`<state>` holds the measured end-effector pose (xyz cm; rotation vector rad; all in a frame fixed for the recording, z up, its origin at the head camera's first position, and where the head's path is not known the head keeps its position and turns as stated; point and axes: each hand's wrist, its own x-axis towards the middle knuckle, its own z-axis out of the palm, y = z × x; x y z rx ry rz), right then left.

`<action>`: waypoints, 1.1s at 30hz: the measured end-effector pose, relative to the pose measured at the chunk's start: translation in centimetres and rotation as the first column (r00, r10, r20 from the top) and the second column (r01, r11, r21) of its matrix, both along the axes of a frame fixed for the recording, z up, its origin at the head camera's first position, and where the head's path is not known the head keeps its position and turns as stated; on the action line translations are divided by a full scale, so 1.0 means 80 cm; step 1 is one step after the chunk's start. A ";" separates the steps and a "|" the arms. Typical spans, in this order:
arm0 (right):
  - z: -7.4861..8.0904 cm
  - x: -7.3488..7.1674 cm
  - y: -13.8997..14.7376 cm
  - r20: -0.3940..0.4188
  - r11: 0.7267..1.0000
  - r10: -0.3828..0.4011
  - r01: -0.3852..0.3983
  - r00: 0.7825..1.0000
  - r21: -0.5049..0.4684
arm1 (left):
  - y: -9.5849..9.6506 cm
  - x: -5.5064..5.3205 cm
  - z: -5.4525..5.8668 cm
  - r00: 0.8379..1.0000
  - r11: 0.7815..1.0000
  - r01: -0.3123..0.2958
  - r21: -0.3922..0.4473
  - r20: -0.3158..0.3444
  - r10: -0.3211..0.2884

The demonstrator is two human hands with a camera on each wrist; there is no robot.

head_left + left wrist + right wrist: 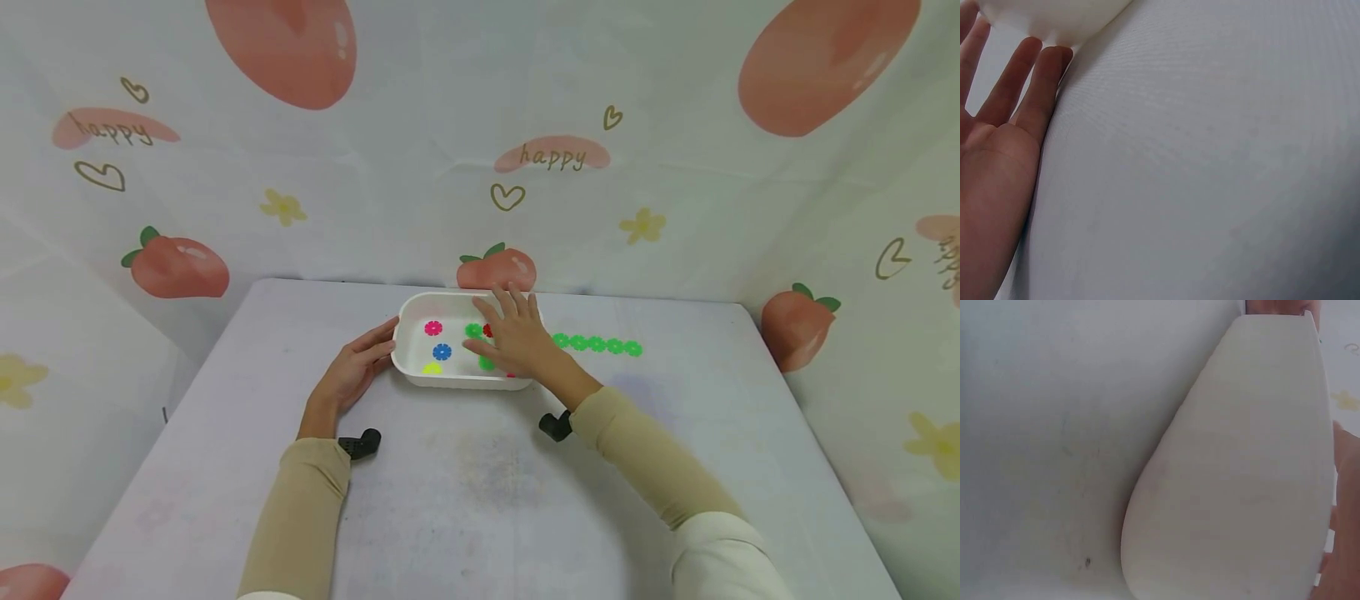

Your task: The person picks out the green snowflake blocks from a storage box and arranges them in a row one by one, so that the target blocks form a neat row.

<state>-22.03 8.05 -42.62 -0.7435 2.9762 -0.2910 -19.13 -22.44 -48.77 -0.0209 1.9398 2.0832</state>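
Note:
A white plastic tray [465, 382] stands on the table with flower-shaped plastic discs inside. Among them are a pink disc [433, 328], a blue disc [442, 352], a yellow disc [432, 368] and green ones [473, 331]. My left hand [351, 372] is at the tray's left end, its extended fingertips [1027, 47] touching the outer wall in the left wrist view. Over the tray's right half is my right hand [519, 337], fingers spread and nothing visible in its grasp. It partly covers a red disc [488, 330]. The tray's side hides most of this hand in the right wrist view.
A row of several green discs [597, 343] lies on the table [480, 500] just right of the tray. Behind the table hangs a printed cloth [420, 167]. Black devices [362, 443] are worn at both wrists.

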 end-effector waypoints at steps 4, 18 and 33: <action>-0.007 -0.002 -0.009 -0.005 1.000 0.012 -0.012 1.000 -0.027 | 0.000 0.000 0.000 1.000 1.000 0.001 0.003 -0.010 -0.001; -0.015 -0.003 -0.021 0.133 0.977 0.014 0.015 0.991 -0.211 | 0.000 0.000 0.001 1.000 1.000 -0.010 -0.010 0.004 0.010; -0.017 0.000 -0.030 0.325 0.964 0.011 0.077 0.946 -0.256 | 0.001 0.000 0.002 1.000 1.000 -0.004 0.008 0.004 0.004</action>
